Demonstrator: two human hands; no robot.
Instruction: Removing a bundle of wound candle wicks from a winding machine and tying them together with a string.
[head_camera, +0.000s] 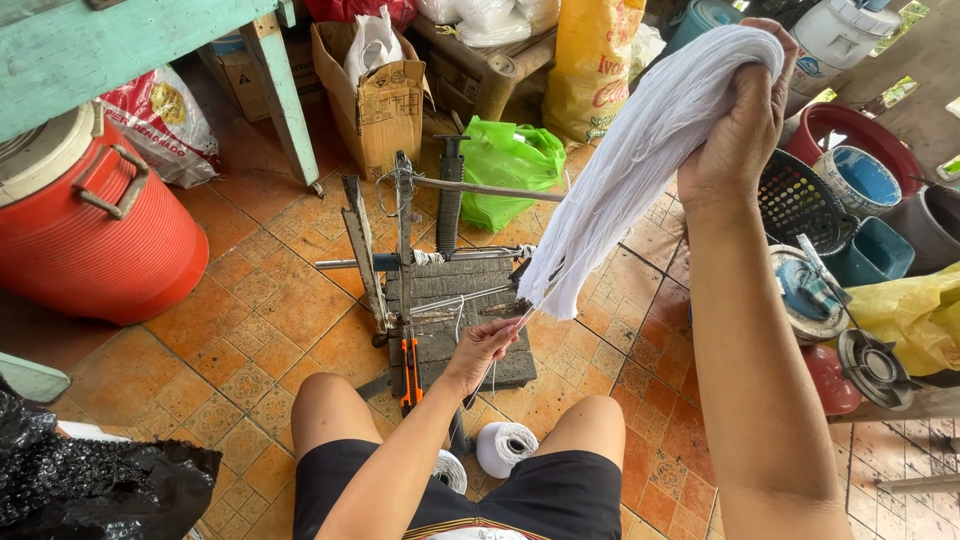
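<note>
Nearest, at 6 o'clock: two bare knees above black shorts, with two spools of white twine (505, 447) on the tiled floor (270, 300) between them.

Just beyond, near centre: left hand (480, 350), fingers pinched shut on the thin lower tip of the white thread bundle (630, 165), directly over the dark block base of the metal winding frame (440, 300). An orange-handled tool (408, 375) lying on the near edge of that base, just at 9 o'clock of the left wrist.

Long axis of the bundle: running from the pinched tip up toward 1 o'clock, widening all the way. Upper end draped over and clenched in the right hand (745, 120), raised high at 1 o'clock, palm side turned toward the camera. Strands taut between the two hands, so the left hand is the nearer one to the frame and the right hand well apart from it.

Further out: green plastic bag (510, 165) behind the frame at 12 o'clock; red ribbed cooler (95, 235) at 9 o'clock; black perforated basket (800, 200) and stacked tubs at 2 o'clock; cardboard box (385, 105) and yellow sack (595, 60) farthest, at 12 o'clock.
</note>
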